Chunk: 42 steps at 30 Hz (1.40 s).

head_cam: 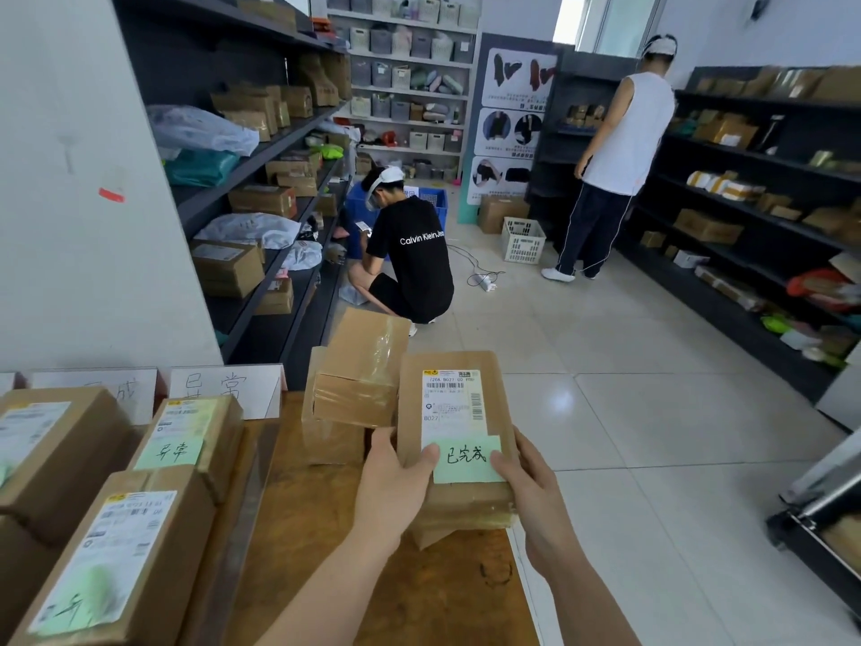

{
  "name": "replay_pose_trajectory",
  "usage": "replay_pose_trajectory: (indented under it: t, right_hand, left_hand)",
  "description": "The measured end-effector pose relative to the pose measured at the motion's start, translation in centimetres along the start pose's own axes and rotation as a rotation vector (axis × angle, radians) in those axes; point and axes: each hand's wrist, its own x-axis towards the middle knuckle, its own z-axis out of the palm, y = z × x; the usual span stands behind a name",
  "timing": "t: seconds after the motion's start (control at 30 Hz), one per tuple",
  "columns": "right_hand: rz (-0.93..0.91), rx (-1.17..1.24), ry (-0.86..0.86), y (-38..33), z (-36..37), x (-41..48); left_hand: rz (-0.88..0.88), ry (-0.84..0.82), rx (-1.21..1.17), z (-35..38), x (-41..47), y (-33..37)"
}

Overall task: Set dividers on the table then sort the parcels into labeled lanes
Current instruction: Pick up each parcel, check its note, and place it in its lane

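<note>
Parcel: flat brown cardboard parcel [411,403], white printed label, green handwritten note [466,460]; held over the far right of the table [372,599].
Left hand [391,487]: grips its left edge.
Right hand [531,496]: grips its right edge.
Table: glossy brown wood.
Divider [237,519]: clear upright sheet.
Left lanes: three cardboard boxes [116,552], green notes.
Behind parcel: stacked taped boxes [358,366].
Shelves [261,146]: dark; boxes, plastic bags.

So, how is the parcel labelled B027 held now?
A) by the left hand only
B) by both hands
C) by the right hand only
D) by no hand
B: the left hand and the right hand each grip one side of the parcel, thumbs at its green note.
</note>
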Motion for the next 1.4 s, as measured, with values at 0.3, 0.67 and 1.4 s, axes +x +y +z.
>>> replay_pose_trajectory:
  t: [0.3,0.67,1.4]
  right_hand:
    - [-0.055,0.058,0.042,-0.2,2.5,-4.4]
    - [-0.08,0.04,0.038,1.1,6.8,-11.5]
    - [-0.046,-0.029,-0.258,2.4,15.7,-24.8]
  left_hand:
    - [0.106,-0.022,-0.075,-4.6,-4.4,-0.6]
    - [0.119,0.018,-0.042,-11.4,-10.5,-2.5]
    - [0.029,0.324,-0.14,-24.0,-24.9,-6.9]
